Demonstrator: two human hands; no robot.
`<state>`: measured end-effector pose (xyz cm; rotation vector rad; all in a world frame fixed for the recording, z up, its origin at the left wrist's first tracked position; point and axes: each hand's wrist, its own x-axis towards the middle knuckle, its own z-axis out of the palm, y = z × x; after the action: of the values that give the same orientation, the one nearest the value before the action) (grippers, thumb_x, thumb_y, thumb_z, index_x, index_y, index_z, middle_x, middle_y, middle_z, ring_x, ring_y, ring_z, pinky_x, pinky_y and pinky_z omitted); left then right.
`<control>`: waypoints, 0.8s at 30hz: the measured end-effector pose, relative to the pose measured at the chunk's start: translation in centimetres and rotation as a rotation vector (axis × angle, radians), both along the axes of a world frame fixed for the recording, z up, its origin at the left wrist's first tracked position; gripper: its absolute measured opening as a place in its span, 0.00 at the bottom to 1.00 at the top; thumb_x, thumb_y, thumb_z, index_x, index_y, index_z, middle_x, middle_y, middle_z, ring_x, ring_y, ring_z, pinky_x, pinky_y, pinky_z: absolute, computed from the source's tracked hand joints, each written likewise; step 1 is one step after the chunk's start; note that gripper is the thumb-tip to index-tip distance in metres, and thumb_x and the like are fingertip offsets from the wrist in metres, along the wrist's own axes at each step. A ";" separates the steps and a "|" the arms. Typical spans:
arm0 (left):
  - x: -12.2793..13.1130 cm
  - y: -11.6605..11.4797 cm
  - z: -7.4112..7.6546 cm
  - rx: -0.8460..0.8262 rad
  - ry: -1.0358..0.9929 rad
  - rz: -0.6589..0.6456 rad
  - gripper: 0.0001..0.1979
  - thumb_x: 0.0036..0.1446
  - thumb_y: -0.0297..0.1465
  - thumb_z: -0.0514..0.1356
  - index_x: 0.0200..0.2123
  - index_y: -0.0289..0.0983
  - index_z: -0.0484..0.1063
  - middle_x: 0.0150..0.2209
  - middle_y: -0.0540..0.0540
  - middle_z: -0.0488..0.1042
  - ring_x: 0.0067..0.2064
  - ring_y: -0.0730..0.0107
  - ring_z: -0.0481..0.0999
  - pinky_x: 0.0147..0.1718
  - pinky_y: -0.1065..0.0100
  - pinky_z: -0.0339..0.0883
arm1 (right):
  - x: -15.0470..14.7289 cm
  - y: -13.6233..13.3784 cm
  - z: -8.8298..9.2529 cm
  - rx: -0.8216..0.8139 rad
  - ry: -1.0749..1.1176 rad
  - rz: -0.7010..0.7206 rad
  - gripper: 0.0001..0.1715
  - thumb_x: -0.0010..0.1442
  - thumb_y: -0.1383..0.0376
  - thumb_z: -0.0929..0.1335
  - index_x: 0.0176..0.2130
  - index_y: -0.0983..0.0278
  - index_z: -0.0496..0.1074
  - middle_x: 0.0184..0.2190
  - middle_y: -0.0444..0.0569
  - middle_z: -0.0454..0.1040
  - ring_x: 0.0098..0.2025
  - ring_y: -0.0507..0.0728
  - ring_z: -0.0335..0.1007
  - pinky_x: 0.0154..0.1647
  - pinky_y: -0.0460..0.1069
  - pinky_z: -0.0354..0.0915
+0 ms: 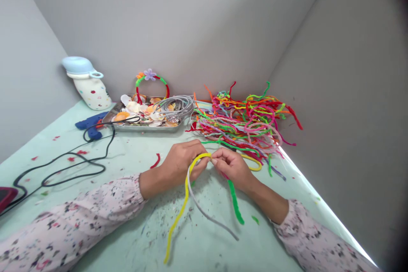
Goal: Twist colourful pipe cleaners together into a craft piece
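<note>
Over the middle of the table my left hand and my right hand meet, fingertips pinched close together on a yellow pipe cleaner. One end of it arches over my left fingers and hangs toward the table's front. A thin grey wire comes out by my left fingers and droops down to the right. Below my right palm a thick green pipe cleaner sticks out, its upper part hidden by the hand. Behind my right hand lies a yellow loop; whether it joins the held piece I cannot tell.
A heap of coloured pipe cleaners lies back right. A metal tray holds shells, a coil of grey wire and a flowered headband. At left are a bottle, a blue glue gun and a black cord.
</note>
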<state>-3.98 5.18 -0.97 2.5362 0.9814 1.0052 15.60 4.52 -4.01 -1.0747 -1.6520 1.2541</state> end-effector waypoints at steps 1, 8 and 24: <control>0.1 0.0 0.1 -0.012 -0.008 0.005 0.09 0.59 0.30 0.55 0.29 0.35 0.72 0.26 0.48 0.70 0.29 0.73 0.69 0.29 0.72 0.61 | 0.0 0.0 0.0 0.004 0.001 0.002 0.11 0.58 0.56 0.67 0.33 0.62 0.69 0.15 0.35 0.60 0.16 0.47 0.51 0.19 0.44 0.51; 0.5 -0.1 -0.6 -0.131 -0.112 0.092 0.05 0.53 0.25 0.57 0.27 0.36 0.72 0.25 0.51 0.69 0.27 0.75 0.68 0.27 0.73 0.59 | -0.4 -0.4 0.2 0.025 -0.009 0.013 0.12 0.58 0.55 0.67 0.33 0.62 0.69 0.17 0.36 0.60 0.17 0.47 0.51 0.19 0.43 0.51; 1.0 -0.6 -0.9 -0.272 -0.142 0.184 0.04 0.53 0.26 0.57 0.26 0.36 0.69 0.25 0.52 0.71 0.27 0.74 0.68 0.27 0.73 0.59 | -0.3 -0.5 -0.5 0.166 -0.116 -0.008 0.09 0.59 0.59 0.66 0.34 0.62 0.70 0.21 0.39 0.63 0.22 0.48 0.56 0.23 0.44 0.54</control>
<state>-3.00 4.57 -1.88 2.1560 1.2335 1.0062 15.27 4.03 -4.53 -1.0670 -1.8034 1.0462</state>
